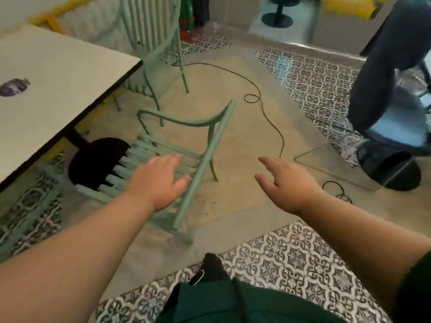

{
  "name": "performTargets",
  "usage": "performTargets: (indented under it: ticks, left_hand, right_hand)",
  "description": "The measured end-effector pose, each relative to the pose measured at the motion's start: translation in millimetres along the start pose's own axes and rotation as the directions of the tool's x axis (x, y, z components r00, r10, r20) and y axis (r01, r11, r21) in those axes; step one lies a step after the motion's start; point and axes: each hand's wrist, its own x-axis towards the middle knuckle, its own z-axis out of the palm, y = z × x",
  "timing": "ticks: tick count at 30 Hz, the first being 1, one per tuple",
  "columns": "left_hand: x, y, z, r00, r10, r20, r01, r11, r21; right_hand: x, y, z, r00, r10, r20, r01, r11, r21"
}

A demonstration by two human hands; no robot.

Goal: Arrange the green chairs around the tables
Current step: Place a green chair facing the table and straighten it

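- Near green chair (205,157): we record pale green painted metal, a slatted seat, one curved armrest and a straight top rail. It stands on the bare floor at the table's side, its seat front reaching the black round base (93,159).
- Far green chair (154,26): we note the same colour and a back of upright slats. It stands at the far corner of the table (58,73), which has a white top with a dark edge.
- Left hand (158,180): we see it flat, fingers straight, over the near chair's seat. Its thumb is just beside the top rail; we cannot tell if it touches.
- Right hand (286,183): we see it spread and holding nothing, over bare floor, well apart from the chair.
- Black cable (283,142): we note it trailing across the floor beyond the chair.
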Motion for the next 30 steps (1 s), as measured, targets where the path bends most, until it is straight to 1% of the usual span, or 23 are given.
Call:
performTargets:
  ticks: [1, 2, 3, 5, 7, 9, 12, 15, 19, 23, 24, 26, 30]
  left_hand:
    - [-2, 1, -2, 0.999, -0.052, -0.012, 0.051, 0.999, -0.012]
    - [-2, -1, 2, 0.999, -0.022, -0.026, 0.022, 1.0, 0.0]
    - [-5, -3, 3, 0.999, -0.021, -0.032, 0.021, 1.0, 0.012]
    - [0, -4, 7, 0.997, -0.072, -0.043, 0.073, 0.997, 0.017]
    - [9, 0, 13, 0.993, -0.108, -0.04, 0.109, 0.994, 0.015]
    - [17, 0, 18, 0.99, -0.138, -0.017, 0.138, 0.99, 0.005]
    - [32, 1, 18, 0.985, -0.172, -0.03, 0.172, 0.985, -0.013]
    - [42, 5, 14, 0.97, -0.239, -0.051, 0.237, 0.971, -0.029]
    - [47, 9, 18, 0.93, -0.36, -0.067, 0.357, 0.932, -0.055]
    - [51, 29, 38, 0.845, -0.529, -0.073, 0.525, 0.848, -0.072]
    - [54, 43, 46, 0.81, -0.582, -0.073, 0.578, 0.813, -0.074]
    - [55, 59, 60, 0.784, -0.618, -0.06, 0.616, 0.786, -0.053]
    - [66, 87, 81, 0.718, -0.696, -0.014, 0.694, 0.718, -0.053]
  right_hand:
    - [8, 2, 0, 0.999, -0.023, 0.025, 0.023, 1.0, 0.002]
    - [15, 3, 0, 1.0, -0.007, 0.013, 0.007, 1.0, 0.015]
    - [23, 2, 1, 1.0, -0.023, -0.004, 0.023, 1.0, 0.01]
    - [40, 0, 6, 0.996, -0.088, 0.008, 0.088, 0.996, 0.004]
    - [70, 7, 7, 0.993, -0.119, 0.021, 0.118, 0.993, 0.021]
    - [93, 8, 4, 0.988, -0.149, 0.04, 0.149, 0.989, 0.006]
    - [124, 18, 1, 0.975, -0.213, 0.066, 0.215, 0.976, -0.021]
    - [151, 21, -8, 0.962, -0.256, 0.096, 0.262, 0.963, -0.057]
    - [194, 18, -17, 0.908, -0.392, 0.144, 0.407, 0.91, -0.086]
    - [252, 17, -22, 0.823, -0.534, 0.193, 0.558, 0.823, -0.103]
    - [269, 22, -21, 0.782, -0.579, 0.229, 0.612, 0.783, -0.109]
    - [286, 29, -19, 0.757, -0.602, 0.254, 0.642, 0.758, -0.116]
    - [318, 38, -16, 0.67, -0.675, 0.308, 0.734, 0.663, -0.145]
